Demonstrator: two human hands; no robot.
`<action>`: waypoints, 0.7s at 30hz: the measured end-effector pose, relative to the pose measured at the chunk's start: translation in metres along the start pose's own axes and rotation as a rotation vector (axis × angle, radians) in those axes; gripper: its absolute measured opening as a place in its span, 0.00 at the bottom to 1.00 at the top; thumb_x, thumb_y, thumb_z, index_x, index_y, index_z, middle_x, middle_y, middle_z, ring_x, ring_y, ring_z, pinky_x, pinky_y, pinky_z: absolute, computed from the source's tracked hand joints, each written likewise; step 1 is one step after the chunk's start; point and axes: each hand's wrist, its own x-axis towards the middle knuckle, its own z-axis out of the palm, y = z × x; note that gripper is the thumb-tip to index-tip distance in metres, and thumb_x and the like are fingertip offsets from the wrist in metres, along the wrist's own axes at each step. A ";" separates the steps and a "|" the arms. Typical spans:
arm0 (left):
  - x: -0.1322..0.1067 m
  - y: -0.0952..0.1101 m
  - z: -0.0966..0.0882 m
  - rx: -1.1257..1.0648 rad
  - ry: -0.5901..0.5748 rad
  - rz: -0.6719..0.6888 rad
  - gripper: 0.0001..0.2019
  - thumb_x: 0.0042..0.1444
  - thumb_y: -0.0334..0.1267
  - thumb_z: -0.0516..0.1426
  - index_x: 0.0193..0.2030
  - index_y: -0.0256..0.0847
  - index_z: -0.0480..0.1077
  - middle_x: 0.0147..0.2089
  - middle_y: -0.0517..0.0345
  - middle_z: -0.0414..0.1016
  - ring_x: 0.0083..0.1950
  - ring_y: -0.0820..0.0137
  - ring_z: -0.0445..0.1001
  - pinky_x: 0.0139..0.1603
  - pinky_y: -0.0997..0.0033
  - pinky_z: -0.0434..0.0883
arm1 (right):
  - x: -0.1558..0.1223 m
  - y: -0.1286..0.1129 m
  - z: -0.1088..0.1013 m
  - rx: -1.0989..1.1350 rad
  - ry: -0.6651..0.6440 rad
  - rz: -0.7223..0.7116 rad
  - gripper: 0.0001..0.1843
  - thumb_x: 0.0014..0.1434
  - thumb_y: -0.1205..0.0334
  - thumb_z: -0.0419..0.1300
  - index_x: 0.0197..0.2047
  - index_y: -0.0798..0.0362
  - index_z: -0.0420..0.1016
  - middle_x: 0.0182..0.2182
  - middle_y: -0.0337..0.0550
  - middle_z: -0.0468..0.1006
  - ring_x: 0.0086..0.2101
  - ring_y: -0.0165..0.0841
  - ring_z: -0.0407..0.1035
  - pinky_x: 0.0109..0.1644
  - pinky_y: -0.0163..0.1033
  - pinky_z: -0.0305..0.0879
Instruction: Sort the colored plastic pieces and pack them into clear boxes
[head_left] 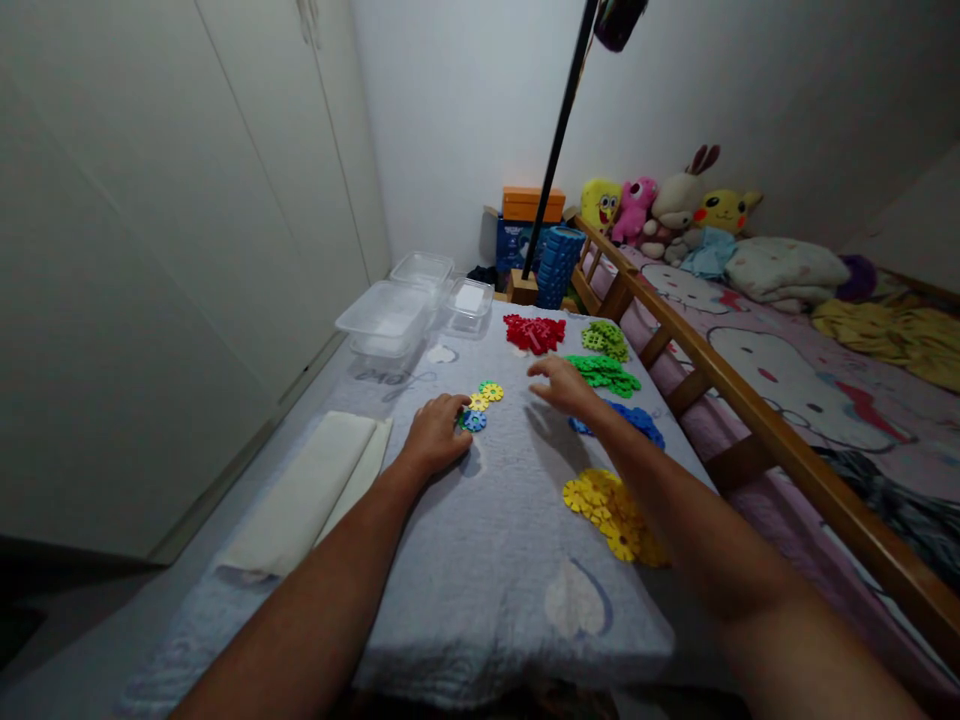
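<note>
Left grip [436,434] against blue disc [474,421]

Your left hand [437,435] palm down, fingers [454,403] bent, thumb apart from forefinger. Your right hand [561,386] slightly farther forward, fingers loosely curled leftward. Both forearms [341,570] (bare, no sleeves) angled inward.

Dim room: pale wall [457,110] behind, white wardrobe doors [187,220] left, wooden-railed bed [795,385] right.
</note>
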 end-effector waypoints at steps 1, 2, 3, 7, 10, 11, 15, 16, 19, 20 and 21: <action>0.000 0.000 0.000 0.000 0.004 0.003 0.24 0.51 0.31 0.59 0.57 0.37 0.71 0.53 0.46 0.77 0.53 0.57 0.74 0.57 0.58 0.68 | -0.002 -0.017 0.007 0.053 -0.054 -0.077 0.14 0.59 0.67 0.65 0.49 0.55 0.81 0.45 0.49 0.79 0.45 0.37 0.72 0.55 0.42 0.64; 0.000 0.000 0.000 0.000 0.009 0.008 0.24 0.51 0.31 0.58 0.57 0.37 0.71 0.53 0.46 0.77 0.53 0.57 0.74 0.57 0.57 0.69 | -0.004 -0.032 0.014 0.084 -0.095 -0.136 0.15 0.58 0.66 0.67 0.49 0.54 0.81 0.45 0.49 0.79 0.44 0.37 0.72 0.54 0.42 0.64; 0.000 -0.001 0.000 0.001 0.014 0.012 0.24 0.51 0.31 0.58 0.57 0.37 0.71 0.53 0.46 0.77 0.53 0.56 0.74 0.56 0.57 0.69 | -0.005 -0.046 0.021 0.092 -0.119 -0.175 0.15 0.57 0.65 0.69 0.49 0.54 0.81 0.45 0.49 0.78 0.45 0.37 0.71 0.54 0.42 0.64; 0.000 -0.004 0.002 0.000 0.034 0.033 0.22 0.52 0.33 0.59 0.56 0.38 0.72 0.52 0.47 0.78 0.52 0.56 0.75 0.56 0.56 0.69 | -0.011 -0.082 0.042 0.030 -0.182 -0.209 0.21 0.58 0.63 0.68 0.55 0.56 0.78 0.48 0.53 0.75 0.48 0.40 0.69 0.55 0.42 0.62; 0.001 -0.005 0.004 -0.008 0.046 0.053 0.21 0.52 0.34 0.59 0.55 0.40 0.72 0.52 0.47 0.78 0.52 0.57 0.75 0.55 0.56 0.69 | -0.012 -0.093 0.050 -0.002 -0.196 -0.187 0.19 0.60 0.63 0.65 0.54 0.57 0.77 0.47 0.52 0.74 0.50 0.40 0.67 0.55 0.42 0.61; 0.001 -0.005 0.004 -0.009 0.049 0.057 0.21 0.52 0.34 0.59 0.55 0.40 0.72 0.52 0.47 0.78 0.52 0.57 0.75 0.56 0.56 0.69 | -0.012 -0.094 0.052 -0.002 -0.197 -0.178 0.19 0.60 0.64 0.65 0.54 0.57 0.77 0.47 0.52 0.74 0.50 0.40 0.67 0.55 0.42 0.61; 0.000 -0.005 0.003 0.003 0.042 0.054 0.21 0.53 0.34 0.59 0.55 0.40 0.72 0.52 0.48 0.79 0.52 0.57 0.75 0.55 0.57 0.69 | -0.012 -0.096 0.055 0.032 -0.168 -0.145 0.18 0.59 0.64 0.65 0.53 0.57 0.76 0.45 0.49 0.73 0.48 0.38 0.66 0.55 0.41 0.61; 0.000 -0.005 0.003 0.009 0.039 0.050 0.21 0.53 0.34 0.59 0.55 0.40 0.72 0.52 0.48 0.79 0.52 0.58 0.75 0.55 0.58 0.69 | -0.013 -0.096 0.055 0.049 -0.154 -0.140 0.18 0.58 0.65 0.66 0.52 0.56 0.76 0.45 0.49 0.73 0.48 0.38 0.66 0.54 0.41 0.61; 0.000 -0.005 0.003 0.019 0.034 0.046 0.21 0.53 0.34 0.58 0.56 0.41 0.72 0.52 0.49 0.78 0.52 0.57 0.75 0.55 0.57 0.69 | -0.018 -0.090 0.049 0.108 -0.127 -0.119 0.16 0.56 0.67 0.67 0.49 0.56 0.76 0.45 0.47 0.73 0.47 0.37 0.67 0.53 0.41 0.62; -0.001 -0.005 0.003 0.020 0.031 0.048 0.21 0.53 0.34 0.58 0.56 0.41 0.72 0.52 0.49 0.78 0.52 0.57 0.75 0.55 0.57 0.69 | -0.020 -0.086 0.046 0.122 -0.126 -0.107 0.14 0.56 0.68 0.66 0.47 0.55 0.77 0.45 0.47 0.74 0.46 0.37 0.67 0.52 0.41 0.62; 0.000 -0.005 0.003 0.022 0.026 0.050 0.21 0.53 0.34 0.58 0.56 0.41 0.72 0.52 0.48 0.78 0.52 0.57 0.75 0.56 0.57 0.69 | -0.023 -0.082 0.043 0.132 -0.129 -0.093 0.12 0.56 0.70 0.65 0.45 0.55 0.77 0.44 0.47 0.74 0.45 0.37 0.68 0.52 0.40 0.62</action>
